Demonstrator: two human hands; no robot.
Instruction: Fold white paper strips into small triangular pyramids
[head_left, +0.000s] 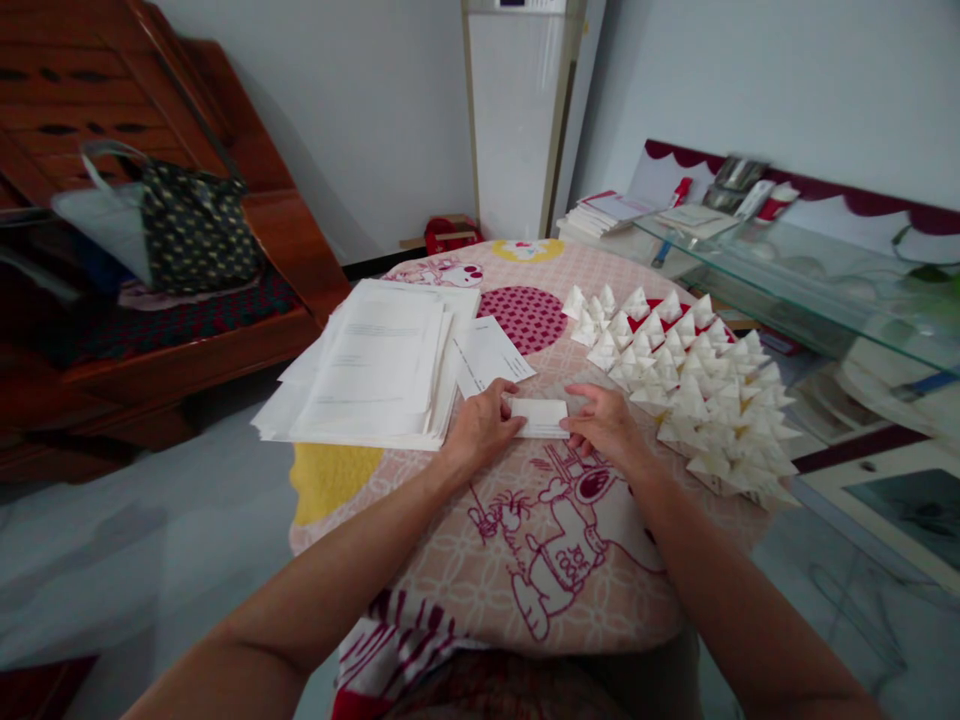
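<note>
A small white folded paper (540,418) lies low over the table, stretched between my two hands. At its left end, my left hand (486,425) pinches it between thumb and fingers. The opposite end is gripped by my right hand (602,425), with its fingers curled. Just beyond the left hand lies a loose printed sheet (489,355), partly over the tablecloth. A thick stack of printed paper (375,365) sits to the left. Many pointed folded paper pieces (682,380) stand in rows to the right of my right hand.
A patterned pink tablecloth (480,570) covers the round table. On the right is a glass shelf (810,290) with a cup (778,203) and papers. A wooden bench (292,240) on the left holds a dark patterned bag (199,230). A tall white cabinet-like unit (517,120) stands behind.
</note>
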